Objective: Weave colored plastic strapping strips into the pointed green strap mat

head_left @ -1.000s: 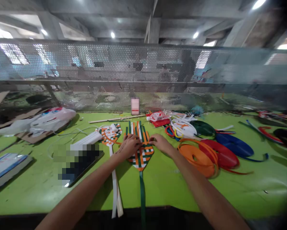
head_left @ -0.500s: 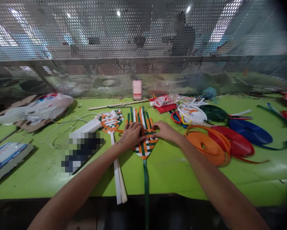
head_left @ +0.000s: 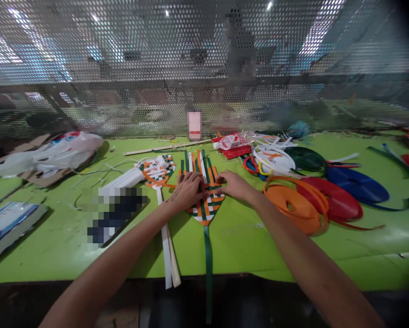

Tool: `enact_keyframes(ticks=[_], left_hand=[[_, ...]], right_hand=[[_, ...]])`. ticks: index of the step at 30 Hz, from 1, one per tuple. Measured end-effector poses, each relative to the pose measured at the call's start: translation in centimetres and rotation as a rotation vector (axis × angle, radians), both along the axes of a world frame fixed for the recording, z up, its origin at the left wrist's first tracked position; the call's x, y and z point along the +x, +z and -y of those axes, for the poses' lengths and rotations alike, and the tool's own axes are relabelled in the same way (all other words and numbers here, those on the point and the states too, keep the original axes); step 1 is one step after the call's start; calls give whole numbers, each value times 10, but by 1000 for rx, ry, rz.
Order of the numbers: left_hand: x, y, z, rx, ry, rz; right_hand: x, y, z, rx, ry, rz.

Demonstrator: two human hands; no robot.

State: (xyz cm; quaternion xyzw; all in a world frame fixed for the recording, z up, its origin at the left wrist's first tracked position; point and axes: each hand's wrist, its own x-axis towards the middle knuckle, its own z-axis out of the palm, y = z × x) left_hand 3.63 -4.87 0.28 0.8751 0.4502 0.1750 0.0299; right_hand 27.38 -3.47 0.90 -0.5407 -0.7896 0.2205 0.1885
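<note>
A woven piece of orange, green and white strips (head_left: pixel 204 210) lies on the green table, its loose strip ends pointing away from me and a long green strip (head_left: pixel 208 259) hanging over the near edge. My left hand (head_left: pixel 189 191) rests on its left side, fingers bent over the weave. At its right edge, my right hand (head_left: pixel 234 186) pinches the end of an orange strip that crosses the weave. That strip runs out leftward under my left hand. Left of it sits a second woven piece (head_left: pixel 158 171) with white strips hanging down.
Rolls of orange (head_left: pixel 289 207), red (head_left: pixel 334 200), blue (head_left: pixel 358 184), green (head_left: pixel 306 159) and white strip lie at the right. A plastic bag (head_left: pixel 64 150), dark pixelated object (head_left: pixel 117 216) and packet (head_left: pixel 11 225) are at the left. Behind stands a perforated metal screen (head_left: pixel 132 100).
Both hands stay nearly in place at the weave; the right fingers have closed in on the orange strip's end. The person behind the screen has moved left.
</note>
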Motion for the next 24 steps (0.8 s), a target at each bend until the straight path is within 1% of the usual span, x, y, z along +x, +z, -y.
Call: enact_keyframes(ticks=[3, 7, 10, 13, 16, 19, 24], left_hand=[[2, 0, 5, 68, 3, -30], [7, 1, 14, 150, -72, -88], [9, 4, 18, 145, -105, -102], [7, 6, 19, 123, -99, -84], [3, 6, 19, 108, -90, -73], [0, 4, 19, 104, -71, -87], [1, 6, 21, 98, -94, -82]], right_hand=[[-1, 2, 2, 1, -5, 34], [-6, 12, 10, 40, 10, 145], [-15, 23, 19, 42, 15, 289], [-27, 33, 30, 28, -3, 433], [-36, 40, 39, 33, -16, 534], [-41, 43, 45, 37, 1, 601], [-46, 41, 51, 45, 19, 633]])
